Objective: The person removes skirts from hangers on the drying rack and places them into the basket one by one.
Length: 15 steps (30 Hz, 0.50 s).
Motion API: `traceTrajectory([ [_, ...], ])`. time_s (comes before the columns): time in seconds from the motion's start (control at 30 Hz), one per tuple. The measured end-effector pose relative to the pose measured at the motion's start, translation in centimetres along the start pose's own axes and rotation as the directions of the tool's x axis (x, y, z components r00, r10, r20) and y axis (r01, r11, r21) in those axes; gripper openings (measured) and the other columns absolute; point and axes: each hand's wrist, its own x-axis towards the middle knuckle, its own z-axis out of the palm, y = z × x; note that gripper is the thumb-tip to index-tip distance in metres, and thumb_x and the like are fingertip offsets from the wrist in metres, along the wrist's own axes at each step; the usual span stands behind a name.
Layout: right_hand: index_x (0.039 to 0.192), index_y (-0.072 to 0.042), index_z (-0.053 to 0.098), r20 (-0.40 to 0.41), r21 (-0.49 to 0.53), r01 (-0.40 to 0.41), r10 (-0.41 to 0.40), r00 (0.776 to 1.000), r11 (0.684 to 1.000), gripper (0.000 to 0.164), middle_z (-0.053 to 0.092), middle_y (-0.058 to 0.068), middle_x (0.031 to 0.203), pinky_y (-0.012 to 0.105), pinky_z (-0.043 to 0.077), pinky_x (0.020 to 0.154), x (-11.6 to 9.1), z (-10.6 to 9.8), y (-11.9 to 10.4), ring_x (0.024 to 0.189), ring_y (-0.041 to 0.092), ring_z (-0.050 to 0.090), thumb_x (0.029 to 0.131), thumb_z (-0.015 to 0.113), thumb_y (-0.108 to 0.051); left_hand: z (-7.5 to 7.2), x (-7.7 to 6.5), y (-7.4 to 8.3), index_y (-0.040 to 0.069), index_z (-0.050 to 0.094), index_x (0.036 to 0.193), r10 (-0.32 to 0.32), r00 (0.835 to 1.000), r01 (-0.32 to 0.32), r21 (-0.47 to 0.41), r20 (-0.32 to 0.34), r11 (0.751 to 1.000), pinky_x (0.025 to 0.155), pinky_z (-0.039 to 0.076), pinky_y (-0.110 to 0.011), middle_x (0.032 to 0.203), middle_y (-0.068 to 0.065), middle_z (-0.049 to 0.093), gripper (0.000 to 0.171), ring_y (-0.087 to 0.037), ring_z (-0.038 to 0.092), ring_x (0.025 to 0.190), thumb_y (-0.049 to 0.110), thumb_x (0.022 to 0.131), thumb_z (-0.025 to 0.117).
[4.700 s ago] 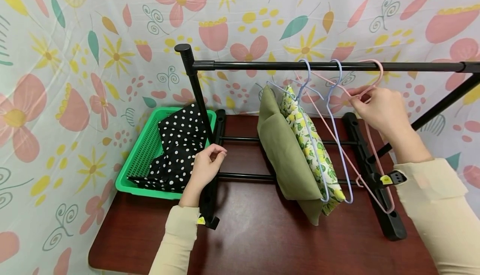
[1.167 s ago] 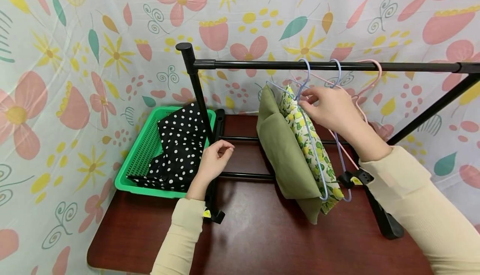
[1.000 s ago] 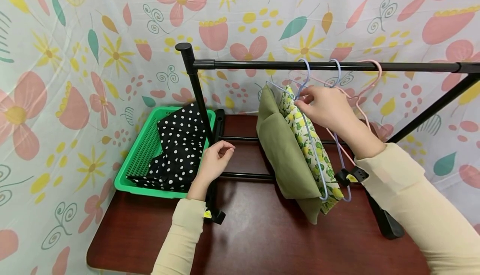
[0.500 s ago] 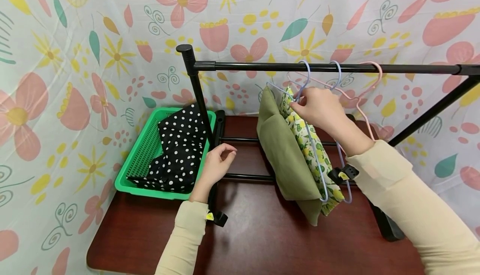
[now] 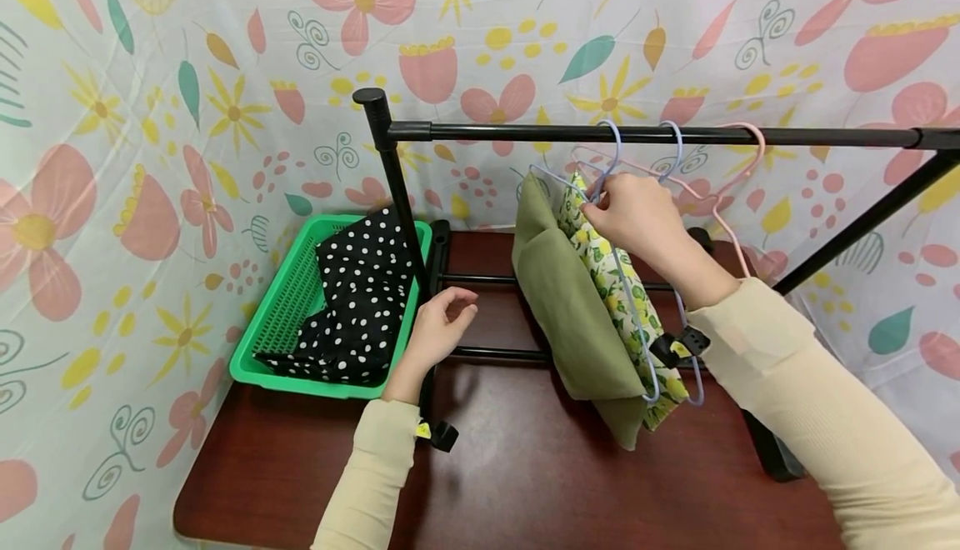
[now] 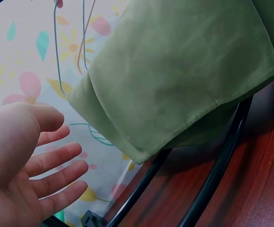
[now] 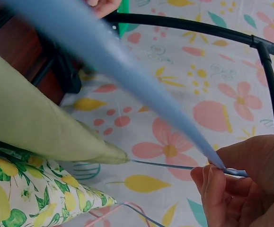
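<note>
My right hand point(image 5: 633, 208) pinches the leftmost blue hanger point(image 7: 148, 101) just below its hook, which sits over the black rail point(image 5: 510, 132). An olive-green cloth point(image 5: 573, 317) hangs folded on this hanger. Directly to its right is a cloth with a lemon print point(image 5: 611, 283), on the second blue hanger point(image 5: 678, 146). A bare pink hanger point(image 5: 750, 158) comes after them on the rail. My left hand point(image 5: 437, 333) hovers left of the olive cloth, its fingers relaxed and holding nothing; in the left wrist view the cloth is a short way off its fingertips.
On the left, a green basket point(image 5: 258, 325) holds a black cloth with white dots point(image 5: 360, 300). The black rack's left post point(image 5: 397, 192) rises beside it. Two lower bars point(image 5: 495, 354) cross the brown table point(image 5: 517, 467). A floral curtain point(image 5: 495, 25) hangs behind.
My right hand has gone from the pink hanger leftward to the leftmost blue hanger and now grips it below the hook. My left hand has drifted slightly right.
</note>
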Motion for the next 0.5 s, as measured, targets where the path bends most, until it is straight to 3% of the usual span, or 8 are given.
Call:
traceTrajectory([
  [0.23, 0.078, -0.005, 0.067, -0.013, -0.009, -0.004, 0.004, 1.000, 1.000, 0.022, 0.048, 0.004, 0.045, 0.027, 0.025, 0.035, 0.09, 0.04, -0.02, 0.037, 0.017, 0.037, 0.086, 0.053, -0.020, 0.39, -0.20, -0.11, 0.012, 0.066, 0.100, -0.001, 1.000, 0.001, -0.018, 0.017, 1.000, 0.074, 0.053, -0.035, 0.097, -0.004, 0.066, 0.014, -0.015, 0.063, 0.086, 0.015, 0.088, 0.060],
  [0.5, 0.079, -0.005, 0.067, -0.038, -0.013, -0.013, 0.013, 0.999, 1.000, 0.022, 0.052, 0.005, 0.048, 0.030, 0.028, 0.036, 0.21, 0.10, 0.08, 0.039, 0.021, 0.041, 0.086, 0.054, -0.021, 0.82, -0.22, -0.29, 0.014, 0.066, 0.099, -0.004, 1.000, 0.004, 0.000, 0.014, 1.000, 0.072, 0.051, -0.025, 0.095, 0.000, 0.066, 0.013, -0.011, 0.063, 0.084, 0.016, 0.088, 0.060],
])
